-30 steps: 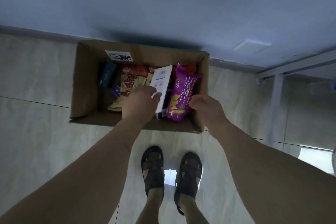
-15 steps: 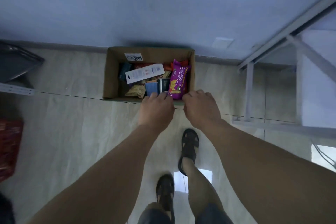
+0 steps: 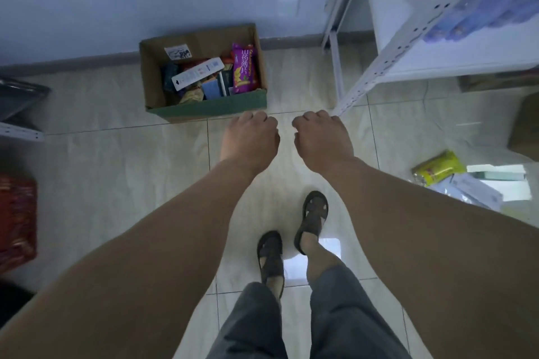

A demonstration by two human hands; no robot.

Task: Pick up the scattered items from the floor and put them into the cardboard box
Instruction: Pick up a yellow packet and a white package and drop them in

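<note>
Both hands, left hand (image 3: 249,140) and right hand (image 3: 320,138), hang loosely curled and empty at frame centre, just below the cardboard box (image 3: 204,109)

The left hand (image 3: 249,140) no longer holds the white card (image 3: 197,74), which now lies flat across the packets inside the cardboard box (image 3: 204,109). Both hands, the right hand (image 3: 322,140) included, are out of the box, hanging empty with loosely curled fingers over the floor near its front edge.
</note>
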